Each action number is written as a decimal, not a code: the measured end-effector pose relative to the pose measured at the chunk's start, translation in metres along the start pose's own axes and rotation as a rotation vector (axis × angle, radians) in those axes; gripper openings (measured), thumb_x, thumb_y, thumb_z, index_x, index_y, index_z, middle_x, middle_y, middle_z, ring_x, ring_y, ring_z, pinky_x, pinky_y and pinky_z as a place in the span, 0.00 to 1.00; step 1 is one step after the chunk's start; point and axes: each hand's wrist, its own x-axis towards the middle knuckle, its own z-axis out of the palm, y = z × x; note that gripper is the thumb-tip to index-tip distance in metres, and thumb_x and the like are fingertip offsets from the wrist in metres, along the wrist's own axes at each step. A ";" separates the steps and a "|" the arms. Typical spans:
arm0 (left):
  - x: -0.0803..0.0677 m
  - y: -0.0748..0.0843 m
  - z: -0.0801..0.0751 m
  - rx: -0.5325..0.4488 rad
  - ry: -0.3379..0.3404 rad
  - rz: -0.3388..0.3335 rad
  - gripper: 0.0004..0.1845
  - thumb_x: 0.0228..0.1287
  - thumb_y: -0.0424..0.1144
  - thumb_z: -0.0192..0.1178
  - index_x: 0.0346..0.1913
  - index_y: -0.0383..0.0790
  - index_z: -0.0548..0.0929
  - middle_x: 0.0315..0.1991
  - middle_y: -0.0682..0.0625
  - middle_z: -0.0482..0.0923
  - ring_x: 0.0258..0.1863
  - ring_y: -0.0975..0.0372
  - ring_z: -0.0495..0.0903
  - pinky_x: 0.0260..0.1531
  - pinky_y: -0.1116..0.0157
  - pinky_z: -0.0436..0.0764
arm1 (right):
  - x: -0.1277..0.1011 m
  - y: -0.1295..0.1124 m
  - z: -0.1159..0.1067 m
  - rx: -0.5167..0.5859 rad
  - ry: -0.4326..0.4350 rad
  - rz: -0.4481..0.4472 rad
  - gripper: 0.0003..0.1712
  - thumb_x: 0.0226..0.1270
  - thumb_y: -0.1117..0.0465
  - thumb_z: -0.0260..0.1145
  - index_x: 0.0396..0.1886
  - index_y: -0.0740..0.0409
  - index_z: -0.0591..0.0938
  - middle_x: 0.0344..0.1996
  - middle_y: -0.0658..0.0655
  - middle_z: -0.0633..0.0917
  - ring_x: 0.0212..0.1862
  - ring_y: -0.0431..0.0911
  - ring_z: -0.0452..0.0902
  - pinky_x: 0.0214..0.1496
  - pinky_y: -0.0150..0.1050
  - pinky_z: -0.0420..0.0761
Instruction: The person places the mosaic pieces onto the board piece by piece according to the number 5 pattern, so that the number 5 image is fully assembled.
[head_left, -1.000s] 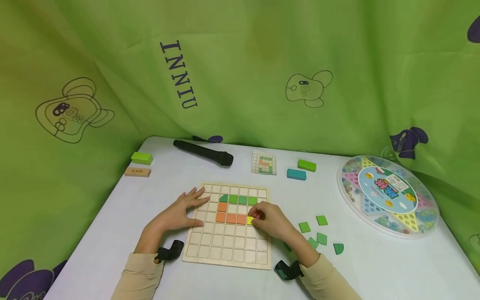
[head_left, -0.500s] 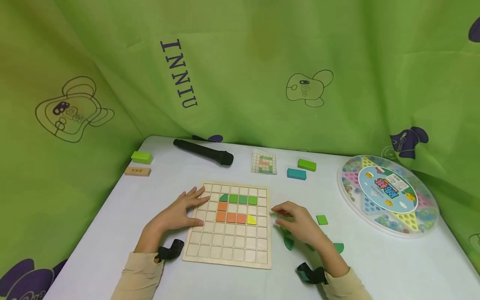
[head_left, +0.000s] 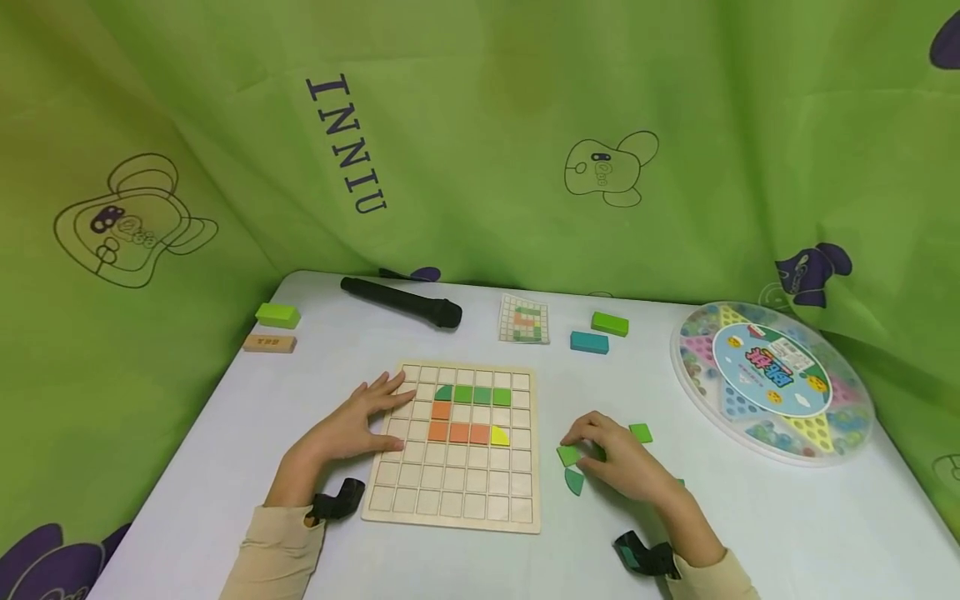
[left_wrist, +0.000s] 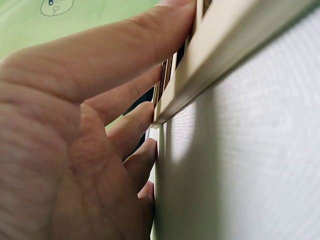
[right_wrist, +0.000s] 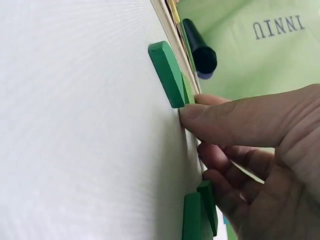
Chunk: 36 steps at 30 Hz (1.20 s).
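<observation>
A wooden grid board (head_left: 450, 492) lies on the white table. It holds a row of green tiles (head_left: 472, 395), orange tiles (head_left: 457, 432) and a yellow quarter-round tile (head_left: 499, 435). My left hand (head_left: 352, 425) rests flat on the board's left edge, fingers straight; the left wrist view shows those fingers (left_wrist: 115, 55) against the board's rim (left_wrist: 225, 50). To the right of the board, my right hand (head_left: 588, 446) pinches a green square tile (head_left: 568, 455) lying on the table. A dark green quarter-round piece (head_left: 574, 481) (right_wrist: 167, 75) lies just beside it.
Another green square (head_left: 641, 432) lies right of the hand. At the back are a black microphone (head_left: 401, 302), a pattern card (head_left: 524, 319), green (head_left: 610, 322) and teal (head_left: 588, 342) blocks. A round marble game box (head_left: 772, 379) sits far right. A green block (head_left: 277, 315) and a wooden block (head_left: 268, 343) sit far left.
My right hand let go of the yellow quarter-round tile on the board and moved right to the loose green tiles. My left hand stayed on the board.
</observation>
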 end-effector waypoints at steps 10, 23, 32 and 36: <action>0.000 0.000 0.000 -0.008 0.002 0.018 0.43 0.48 0.50 0.72 0.68 0.42 0.68 0.75 0.42 0.50 0.74 0.43 0.43 0.71 0.42 0.40 | 0.000 -0.021 0.007 0.090 0.106 0.042 0.17 0.57 0.64 0.70 0.47 0.51 0.82 0.43 0.44 0.82 0.48 0.44 0.80 0.51 0.42 0.81; -0.001 -0.002 -0.001 -0.006 0.008 0.029 0.42 0.48 0.50 0.71 0.68 0.42 0.69 0.75 0.41 0.50 0.74 0.43 0.43 0.71 0.41 0.41 | 0.021 -0.057 0.043 0.166 0.088 0.005 0.14 0.56 0.63 0.71 0.44 0.51 0.83 0.40 0.45 0.82 0.43 0.41 0.79 0.47 0.35 0.80; -0.001 -0.001 -0.001 -0.010 0.008 0.019 0.43 0.47 0.50 0.72 0.68 0.43 0.68 0.75 0.42 0.50 0.74 0.44 0.43 0.71 0.42 0.41 | 0.028 -0.062 0.057 0.118 0.131 0.000 0.15 0.53 0.64 0.73 0.42 0.51 0.84 0.39 0.44 0.80 0.43 0.39 0.75 0.46 0.34 0.79; -0.001 -0.001 -0.001 -0.013 0.009 0.021 0.43 0.47 0.50 0.72 0.68 0.43 0.69 0.75 0.42 0.50 0.74 0.44 0.43 0.71 0.42 0.41 | 0.029 -0.062 0.060 0.106 0.146 0.005 0.15 0.52 0.64 0.73 0.42 0.52 0.84 0.39 0.44 0.79 0.44 0.40 0.75 0.47 0.36 0.79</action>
